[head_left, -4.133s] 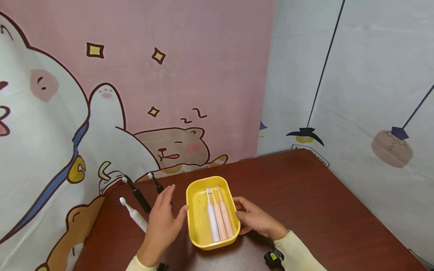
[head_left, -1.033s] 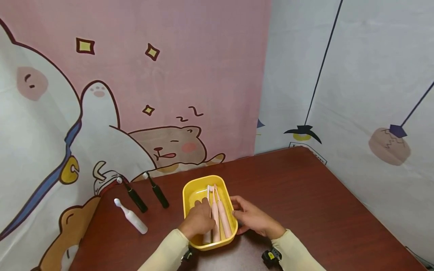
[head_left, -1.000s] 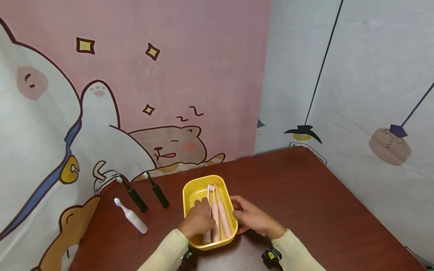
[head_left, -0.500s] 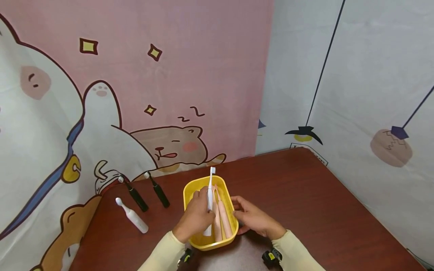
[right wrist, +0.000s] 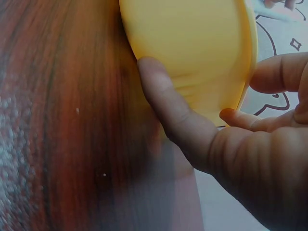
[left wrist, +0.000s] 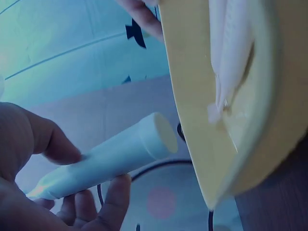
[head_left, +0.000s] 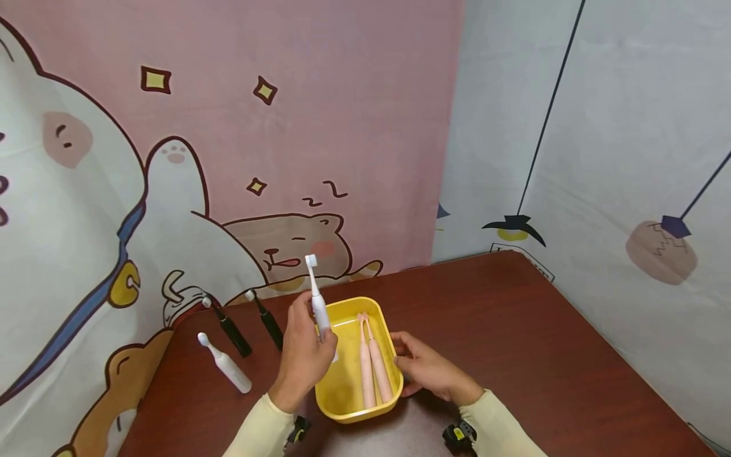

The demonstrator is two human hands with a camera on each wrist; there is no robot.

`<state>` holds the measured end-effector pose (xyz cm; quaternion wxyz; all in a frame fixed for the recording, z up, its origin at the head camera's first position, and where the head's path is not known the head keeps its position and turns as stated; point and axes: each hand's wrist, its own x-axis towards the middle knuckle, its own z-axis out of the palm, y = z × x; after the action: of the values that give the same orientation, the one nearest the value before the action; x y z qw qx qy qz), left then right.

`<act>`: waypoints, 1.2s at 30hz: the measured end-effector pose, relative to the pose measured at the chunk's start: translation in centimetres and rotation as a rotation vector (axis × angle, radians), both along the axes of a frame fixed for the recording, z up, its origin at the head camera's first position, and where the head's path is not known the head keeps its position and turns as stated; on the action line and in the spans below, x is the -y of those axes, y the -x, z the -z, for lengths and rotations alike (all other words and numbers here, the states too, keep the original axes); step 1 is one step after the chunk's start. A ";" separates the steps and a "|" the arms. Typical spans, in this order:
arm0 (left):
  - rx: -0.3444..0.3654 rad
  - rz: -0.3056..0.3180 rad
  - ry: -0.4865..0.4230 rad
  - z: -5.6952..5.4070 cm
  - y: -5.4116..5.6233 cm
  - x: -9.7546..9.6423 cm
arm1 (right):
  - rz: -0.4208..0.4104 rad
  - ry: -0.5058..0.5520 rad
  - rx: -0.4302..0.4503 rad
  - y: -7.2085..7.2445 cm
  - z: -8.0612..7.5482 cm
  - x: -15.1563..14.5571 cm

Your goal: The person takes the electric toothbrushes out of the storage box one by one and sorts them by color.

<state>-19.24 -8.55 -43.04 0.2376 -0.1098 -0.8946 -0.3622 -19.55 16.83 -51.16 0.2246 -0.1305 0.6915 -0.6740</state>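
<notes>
Glossy plastic tray (head_left: 341,387), smooth plastic toothbrushes (head_left: 320,312), shiny wood-grain tabletop (head_left: 491,330), matt cloth backdrop (head_left: 365,120)

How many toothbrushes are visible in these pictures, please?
6: one white toothbrush in the left hand, two pink toothbrushes inside the yellow tray, two black toothbrushes and another white toothbrush on the table, left of the tray. Others might hide behind that hand.

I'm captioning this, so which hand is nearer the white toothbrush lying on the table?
Left. The left hand is just right of the white toothbrush; the right hand is farther away, at the right side of the yellow tray.
</notes>
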 end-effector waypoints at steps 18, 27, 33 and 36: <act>-0.207 -0.240 -0.051 3.3 -0.8 6.4 | 0.001 -0.004 0.018 0.0 -0.2 0.1; -0.213 -0.266 -0.066 4.6 -0.7 7.7 | 0.005 0.004 0.017 0.0 0.2 0.0; -0.188 -0.281 -0.069 5.7 -0.6 8.2 | 0.000 0.019 0.010 -0.1 0.1 0.1; -0.184 -0.277 -0.067 6.2 -0.6 8.4 | 0.004 0.017 0.010 0.0 0.1 0.1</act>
<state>-18.62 -16.93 -49.20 0.3698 -0.0102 -0.8629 -0.3442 -19.51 16.77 -51.24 0.2254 -0.1276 0.6849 -0.6810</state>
